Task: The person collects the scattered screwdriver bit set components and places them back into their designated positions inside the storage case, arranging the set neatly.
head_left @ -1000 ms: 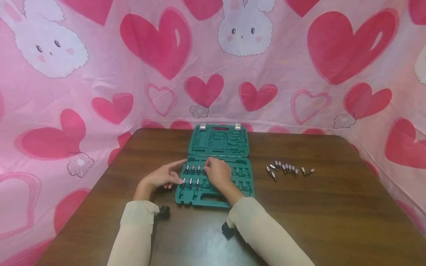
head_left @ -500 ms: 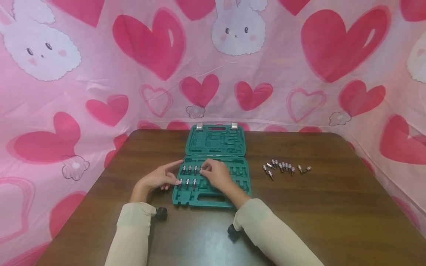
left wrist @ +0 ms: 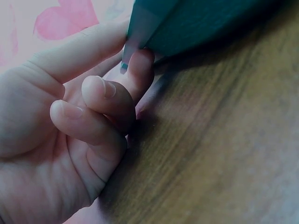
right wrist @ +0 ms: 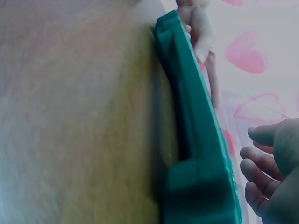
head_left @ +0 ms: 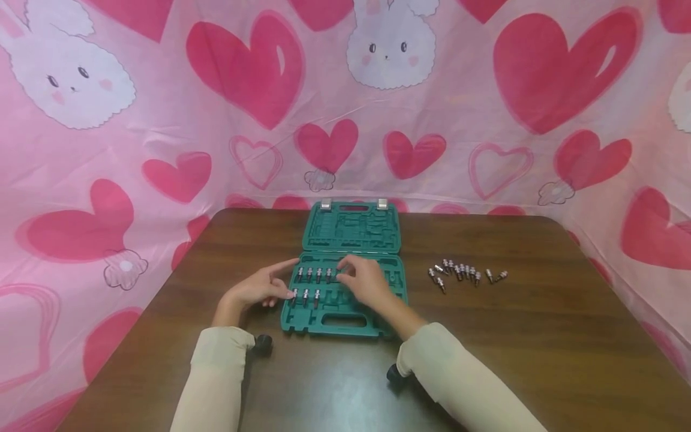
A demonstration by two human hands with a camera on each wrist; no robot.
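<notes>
A green plastic socket case (head_left: 294, 321) lies open on the table. Bit sockets (head_left: 319, 275) with silver collars and dark shafts fill several slots at the left of its upper row. Below them stand three more bit sockets (head_left: 305, 297). My left hand (head_left: 258, 287) grips the case's left edge, thumb by the lower row's first socket and index finger stretched toward the hinge; the left wrist view shows other fingers (left wrist: 98, 116) curled at the edge. Over the upper row, just right of its last filled slot, my right hand (head_left: 368, 283) has its fingers (right wrist: 259, 170) loosely bent and holds nothing.
Several loose bit sockets (head_left: 459, 271) lie scattered on the wooden table (head_left: 486, 342) right of the case. The raised lid (head_left: 352, 231), with two metal latches, points to the back. A pink heart-patterned cloth (head_left: 378, 108) hangs behind and at both sides.
My right hand has let go of a bit socket, which now sits fourth in the upper row, and has shifted slightly right. The left hand stays at the case edge.
</notes>
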